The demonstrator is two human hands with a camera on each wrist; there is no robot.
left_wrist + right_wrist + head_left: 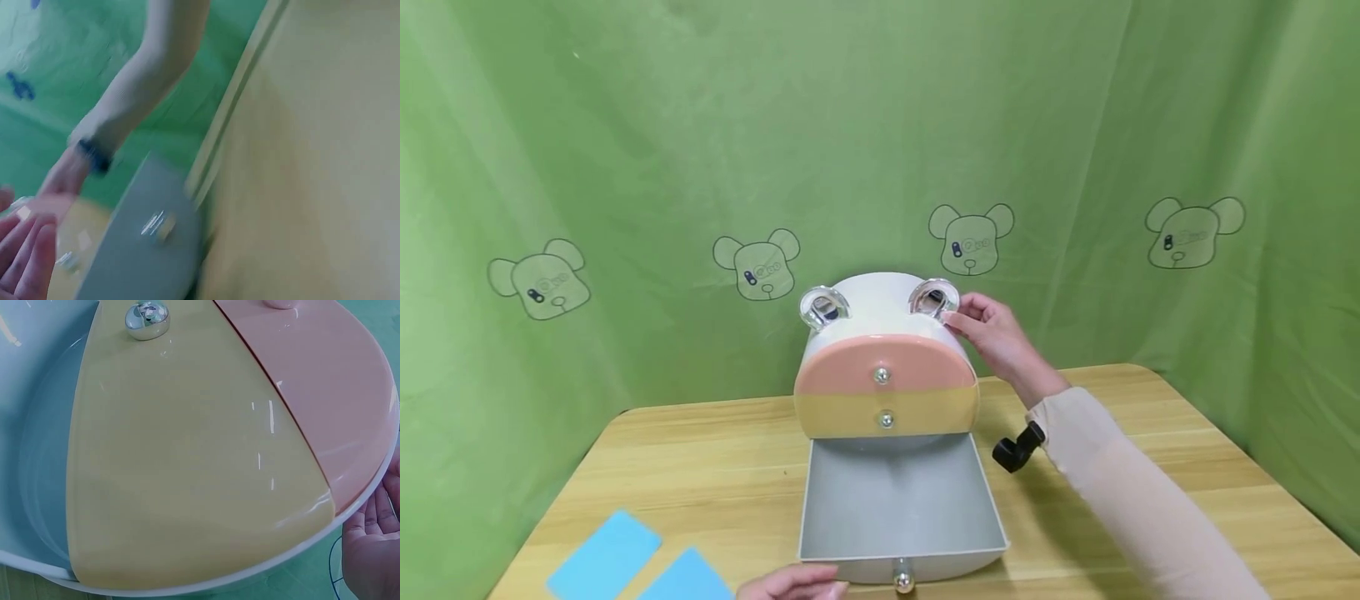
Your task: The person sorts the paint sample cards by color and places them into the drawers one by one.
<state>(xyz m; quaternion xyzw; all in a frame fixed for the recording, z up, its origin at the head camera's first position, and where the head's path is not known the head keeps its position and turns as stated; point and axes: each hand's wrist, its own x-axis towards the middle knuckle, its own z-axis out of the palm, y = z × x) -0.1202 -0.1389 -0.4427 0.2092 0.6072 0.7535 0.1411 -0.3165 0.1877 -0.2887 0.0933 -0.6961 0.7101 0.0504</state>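
A small drawer box [877, 312] with a white rounded top and two shiny ring-shaped ears stands on the table. Its pink top drawer [842, 362] and yellow middle drawer [842, 412] are closed; the grey bottom drawer [898, 492] is pulled out, with nothing inside. My right hand [1000, 340] holds the right ear [935, 298], thumb in front and fingers behind. In the right wrist view, part of that hand shows beside the pink front. At the grey drawer's front left corner is my left hand [793, 582], its fingers extended in the left wrist view; contact is unclear.
Two blue flat pieces [606, 557] lie at the table's front left. A green curtain [865, 125] with bear-head drawings hangs behind and along both sides of the wooden table [715, 467]. A black wrist mount [1018, 447] sticks out from the right sleeve.
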